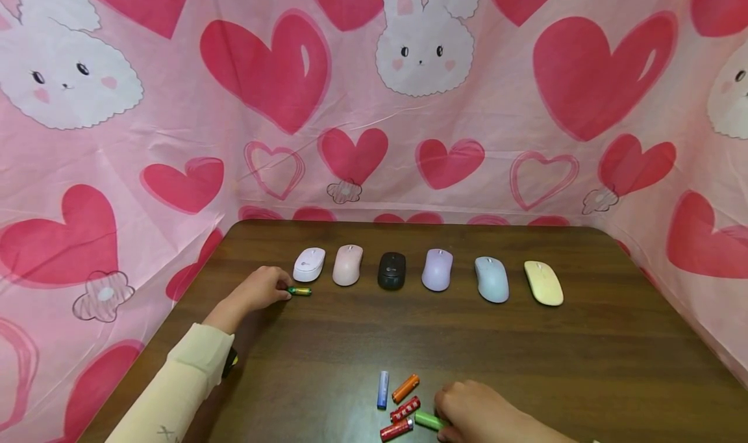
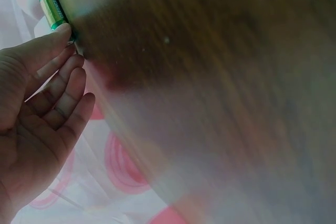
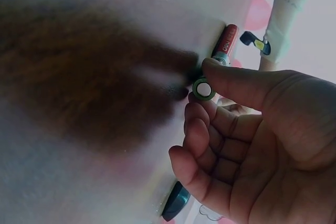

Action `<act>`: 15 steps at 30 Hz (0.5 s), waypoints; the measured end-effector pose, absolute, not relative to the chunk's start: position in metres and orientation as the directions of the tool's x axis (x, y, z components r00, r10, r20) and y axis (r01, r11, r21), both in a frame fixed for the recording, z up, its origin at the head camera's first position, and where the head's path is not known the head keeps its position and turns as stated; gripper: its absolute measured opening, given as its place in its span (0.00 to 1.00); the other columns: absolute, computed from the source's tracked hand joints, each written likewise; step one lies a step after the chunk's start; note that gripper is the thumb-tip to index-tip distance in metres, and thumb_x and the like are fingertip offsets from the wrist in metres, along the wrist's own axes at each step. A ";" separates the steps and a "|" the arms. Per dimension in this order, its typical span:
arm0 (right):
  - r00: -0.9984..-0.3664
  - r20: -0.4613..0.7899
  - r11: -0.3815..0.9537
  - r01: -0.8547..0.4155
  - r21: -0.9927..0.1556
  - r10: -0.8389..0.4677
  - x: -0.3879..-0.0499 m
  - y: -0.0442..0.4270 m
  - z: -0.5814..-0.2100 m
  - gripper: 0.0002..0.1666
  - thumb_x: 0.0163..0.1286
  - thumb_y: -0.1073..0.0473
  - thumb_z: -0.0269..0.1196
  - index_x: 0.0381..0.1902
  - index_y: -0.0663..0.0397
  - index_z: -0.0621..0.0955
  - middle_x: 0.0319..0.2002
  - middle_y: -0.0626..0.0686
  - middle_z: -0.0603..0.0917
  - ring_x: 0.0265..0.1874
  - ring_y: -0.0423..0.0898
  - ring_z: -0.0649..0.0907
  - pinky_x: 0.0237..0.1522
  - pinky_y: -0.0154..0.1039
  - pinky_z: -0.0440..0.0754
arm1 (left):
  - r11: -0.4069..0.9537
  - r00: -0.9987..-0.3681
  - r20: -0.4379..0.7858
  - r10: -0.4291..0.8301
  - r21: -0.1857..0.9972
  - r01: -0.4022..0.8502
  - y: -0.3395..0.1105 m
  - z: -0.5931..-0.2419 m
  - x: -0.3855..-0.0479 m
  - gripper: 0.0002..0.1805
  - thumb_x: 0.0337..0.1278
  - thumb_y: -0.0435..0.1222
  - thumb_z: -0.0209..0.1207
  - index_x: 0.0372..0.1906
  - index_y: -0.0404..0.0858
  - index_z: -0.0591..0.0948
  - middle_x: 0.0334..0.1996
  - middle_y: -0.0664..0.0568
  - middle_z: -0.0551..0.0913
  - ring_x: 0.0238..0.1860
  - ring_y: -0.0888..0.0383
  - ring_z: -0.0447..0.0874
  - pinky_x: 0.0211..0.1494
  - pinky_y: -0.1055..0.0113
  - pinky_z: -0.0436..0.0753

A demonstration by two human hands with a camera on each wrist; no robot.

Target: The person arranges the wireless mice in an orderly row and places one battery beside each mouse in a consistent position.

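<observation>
Pink heart-and-rabbit cloth (image 1: 421, 119) bordered the brown wooden table (image 1: 327, 339) behind and at both sides. Close in front of the white mouse (image 1: 309, 265), the left hand (image 1: 260, 290) pinched one end of a green-and-yellow battery (image 1: 300, 291), thumb and fingertips closed to its thickness, apparently so that most of its length was uncovered. The right hand (image 1: 476, 410) likewise pinched a green battery (image 1: 429, 421) between thumb and fingers, beside two red batteries (image 1: 405, 408), an orange battery (image 1: 406, 388) and a blue battery (image 1: 382, 390). Six mice stood spaced in a row, presumably to be reached separately, short of the back edge; broad bare wood between row and batteries gave both hands room, though the left worked nearer its side edge.
</observation>
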State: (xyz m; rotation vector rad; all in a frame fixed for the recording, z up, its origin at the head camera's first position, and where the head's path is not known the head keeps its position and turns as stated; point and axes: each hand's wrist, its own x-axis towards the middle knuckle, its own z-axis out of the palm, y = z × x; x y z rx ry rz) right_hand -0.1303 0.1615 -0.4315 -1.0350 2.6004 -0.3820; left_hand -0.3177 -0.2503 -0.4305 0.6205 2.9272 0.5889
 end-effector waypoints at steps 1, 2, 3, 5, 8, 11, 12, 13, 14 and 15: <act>-0.688 -0.193 0.703 -0.615 -0.358 -0.700 -0.130 0.161 -0.432 0.11 0.56 0.56 0.72 0.23 0.46 0.78 0.19 0.36 0.70 0.18 0.33 0.69 0.20 0.33 0.68 | 0.844 -0.914 -0.009 0.405 0.390 0.370 -0.250 -0.431 -0.317 0.08 0.50 0.29 0.69 0.37 0.34 0.86 0.33 0.50 0.84 0.34 0.56 0.78 0.45 0.55 0.80; -0.688 -0.194 0.704 -0.614 -0.358 -0.699 -0.131 0.161 -0.432 0.11 0.56 0.56 0.72 0.23 0.46 0.78 0.19 0.36 0.71 0.18 0.33 0.69 0.20 0.33 0.68 | 0.844 -0.915 -0.009 0.403 0.391 0.368 -0.250 -0.431 -0.317 0.08 0.50 0.29 0.69 0.38 0.34 0.86 0.33 0.50 0.84 0.34 0.55 0.78 0.45 0.55 0.80; -0.688 -0.194 0.704 -0.615 -0.356 -0.699 -0.131 0.161 -0.432 0.11 0.56 0.56 0.72 0.23 0.46 0.78 0.19 0.36 0.71 0.18 0.33 0.69 0.20 0.33 0.68 | 0.844 -0.916 -0.009 0.402 0.391 0.367 -0.251 -0.431 -0.317 0.08 0.50 0.29 0.69 0.38 0.34 0.86 0.33 0.50 0.84 0.34 0.55 0.78 0.45 0.55 0.80; -0.687 -0.199 0.704 -0.612 -0.360 -0.699 -0.131 0.161 -0.432 0.11 0.56 0.56 0.72 0.23 0.46 0.78 0.19 0.36 0.71 0.18 0.32 0.69 0.21 0.33 0.69 | 0.844 -0.916 -0.008 0.402 0.391 0.367 -0.251 -0.431 -0.317 0.08 0.51 0.30 0.69 0.38 0.34 0.86 0.33 0.50 0.84 0.34 0.56 0.78 0.45 0.55 0.80; -0.684 -0.203 0.703 -0.614 -0.359 -0.701 -0.131 0.161 -0.431 0.11 0.56 0.56 0.72 0.24 0.46 0.78 0.20 0.36 0.71 0.18 0.32 0.69 0.21 0.33 0.69 | 0.843 -0.916 -0.003 0.402 0.392 0.369 -0.251 -0.431 -0.317 0.08 0.50 0.30 0.70 0.37 0.34 0.86 0.33 0.50 0.83 0.34 0.56 0.78 0.44 0.56 0.80; -0.682 -0.197 0.700 -0.622 -0.351 -0.705 -0.131 0.161 -0.430 0.11 0.56 0.56 0.72 0.23 0.45 0.78 0.20 0.35 0.71 0.19 0.32 0.68 0.21 0.33 0.68 | 0.839 -0.912 0.007 0.409 0.390 0.379 -0.251 -0.432 -0.317 0.08 0.49 0.30 0.70 0.36 0.34 0.86 0.31 0.51 0.83 0.33 0.57 0.79 0.42 0.57 0.80; -0.682 -0.197 0.700 -0.623 -0.349 -0.705 -0.131 0.161 -0.429 0.11 0.56 0.56 0.72 0.23 0.45 0.78 0.20 0.35 0.70 0.19 0.32 0.68 0.22 0.33 0.68 | 0.838 -0.913 0.011 0.409 0.390 0.380 -0.252 -0.432 -0.317 0.07 0.49 0.30 0.70 0.35 0.34 0.86 0.30 0.51 0.83 0.33 0.57 0.79 0.42 0.57 0.80; -0.682 -0.196 0.701 -0.623 -0.348 -0.704 -0.131 0.161 -0.428 0.12 0.56 0.55 0.72 0.23 0.45 0.78 0.20 0.35 0.70 0.19 0.33 0.68 0.22 0.33 0.68 | 0.838 -0.912 0.013 0.411 0.390 0.383 -0.252 -0.433 -0.317 0.07 0.49 0.30 0.70 0.35 0.34 0.85 0.30 0.52 0.83 0.33 0.58 0.79 0.41 0.57 0.80; -0.682 -0.191 0.699 -0.627 -0.345 -0.706 -0.131 0.161 -0.428 0.12 0.56 0.55 0.72 0.23 0.45 0.77 0.20 0.35 0.70 0.19 0.33 0.68 0.22 0.33 0.68 | 0.837 -0.911 0.015 0.411 0.390 0.384 -0.252 -0.433 -0.317 0.07 0.49 0.30 0.70 0.35 0.34 0.85 0.30 0.52 0.83 0.32 0.58 0.79 0.41 0.57 0.80; -0.681 -0.186 0.697 -0.632 -0.340 -0.708 -0.131 0.161 -0.427 0.12 0.56 0.55 0.72 0.23 0.44 0.77 0.20 0.35 0.70 0.19 0.33 0.68 0.21 0.33 0.68 | 0.837 -0.911 0.016 0.412 0.390 0.385 -0.252 -0.434 -0.317 0.07 0.49 0.30 0.70 0.35 0.34 0.85 0.30 0.52 0.83 0.32 0.58 0.79 0.41 0.57 0.80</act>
